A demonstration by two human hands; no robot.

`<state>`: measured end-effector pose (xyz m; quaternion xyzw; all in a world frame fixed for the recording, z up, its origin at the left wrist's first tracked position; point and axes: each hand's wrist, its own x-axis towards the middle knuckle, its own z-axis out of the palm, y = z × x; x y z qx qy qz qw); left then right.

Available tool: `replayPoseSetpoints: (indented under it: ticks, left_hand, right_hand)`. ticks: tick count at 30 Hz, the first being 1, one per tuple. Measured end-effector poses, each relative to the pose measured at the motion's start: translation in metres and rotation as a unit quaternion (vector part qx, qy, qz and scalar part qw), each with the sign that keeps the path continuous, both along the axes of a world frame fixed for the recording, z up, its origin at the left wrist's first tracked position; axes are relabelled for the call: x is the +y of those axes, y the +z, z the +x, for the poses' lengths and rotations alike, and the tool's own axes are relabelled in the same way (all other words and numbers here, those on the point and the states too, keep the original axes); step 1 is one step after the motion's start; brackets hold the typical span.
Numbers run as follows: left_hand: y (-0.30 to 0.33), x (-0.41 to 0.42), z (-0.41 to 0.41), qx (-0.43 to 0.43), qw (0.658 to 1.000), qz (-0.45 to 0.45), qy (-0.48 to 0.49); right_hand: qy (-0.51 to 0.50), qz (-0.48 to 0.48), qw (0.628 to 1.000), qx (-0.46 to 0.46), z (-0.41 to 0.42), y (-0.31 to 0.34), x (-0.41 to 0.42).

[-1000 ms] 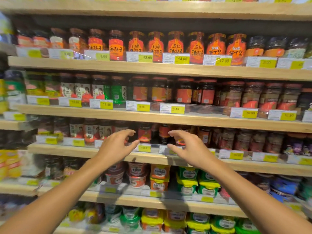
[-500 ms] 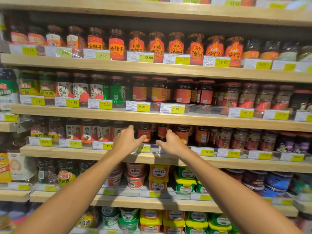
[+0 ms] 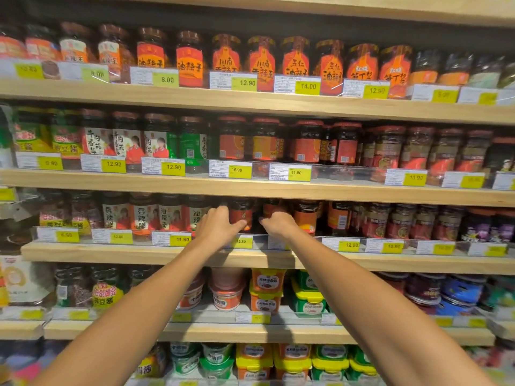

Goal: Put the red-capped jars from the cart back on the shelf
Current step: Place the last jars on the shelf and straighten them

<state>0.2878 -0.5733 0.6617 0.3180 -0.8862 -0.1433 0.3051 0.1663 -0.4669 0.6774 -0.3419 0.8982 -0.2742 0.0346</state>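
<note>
Both arms reach forward to the wooden shelf (image 3: pixel 156 253) that carries the clear plastic rail of yellow price tags, third board down in view. The left hand (image 3: pixel 220 225) sits just above that shelf's front edge, fingers curved toward a dark jar with a red label (image 3: pixel 242 214), thumb stretched along the jar's lower front; whether the fingers actually close round the glass cannot be told, since the hand hides the contact. The right hand (image 3: pixel 280 224) is just to the right of it above the same shelf, knuckles up and fingers bent forward into the row toward another jar (image 3: pixel 271 207) (its fingertips are out of sight behind the hand, so its grip cannot be told either). The 2 hands are close together but apart. Along this shelf more jars stand in a row on both sides of the hands, under the shadow of the board above. Below the shelf sit stacked tubs (image 3: pixel 227 298) with red, orange and green lids.
</note>
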Motion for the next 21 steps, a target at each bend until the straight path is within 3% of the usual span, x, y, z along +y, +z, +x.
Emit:
replayPoseSetpoints:
  ticks: [4,10,14,21]
  left_hand:
    - [0.0,-0.005,-0.001,0.001,1.0,0.001,-0.004]
    - [-0.001,-0.01,-0.003,0.01,1.0,0.012,-0.014]
    - [0.0,-0.017,-0.004,0.003,1.0,0.026,-0.012]
    - [0.005,-0.024,-0.004,-0.025,0.999,0.041,-0.008]
  right_hand:
    - [-0.026,0.031,0.999,0.001,-0.005,0.002,-0.01]
    - [-0.053,0.003,0.997,0.058,-0.004,0.001,-0.019]
    - [-0.032,0.04,0.997,0.05,-0.005,-0.004,-0.024]
    - [0.016,0.011,0.998,0.058,-0.005,-0.008,-0.002]
